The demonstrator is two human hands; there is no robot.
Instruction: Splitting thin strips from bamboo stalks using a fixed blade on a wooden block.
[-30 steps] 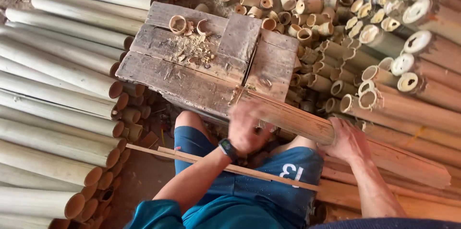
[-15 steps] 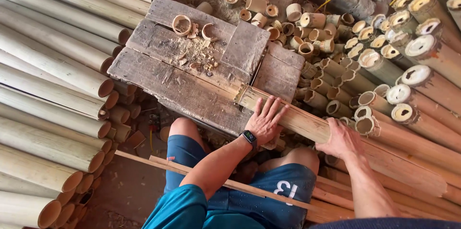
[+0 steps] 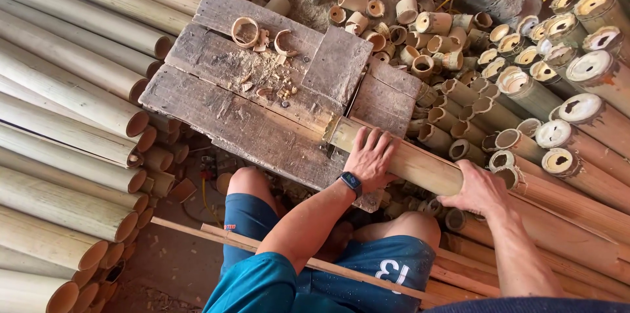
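A long bamboo pole [image 3: 420, 163] lies across my lap, its cut end resting on a worn wooden work board [image 3: 230, 116]. My left hand [image 3: 371, 155], with a watch on its wrist, presses flat on the pole near that end, fingers spread. My right hand [image 3: 478, 188] grips the same pole farther right. Two cut bamboo rings [image 3: 245, 31] and chips lie on the board's far part.
Long bamboo poles [image 3: 72, 100] are stacked at the left, ends facing me. More poles [image 3: 577, 123] lie at the right. Several short bamboo offcuts [image 3: 420, 31] are heaped behind the board. A thin wooden slat [image 3: 197, 231] runs under my knees.
The pole's end has slid left onto the board. My left hand has gone from a blurred motion to lying flat on the pole; my right hand keeps its grip.
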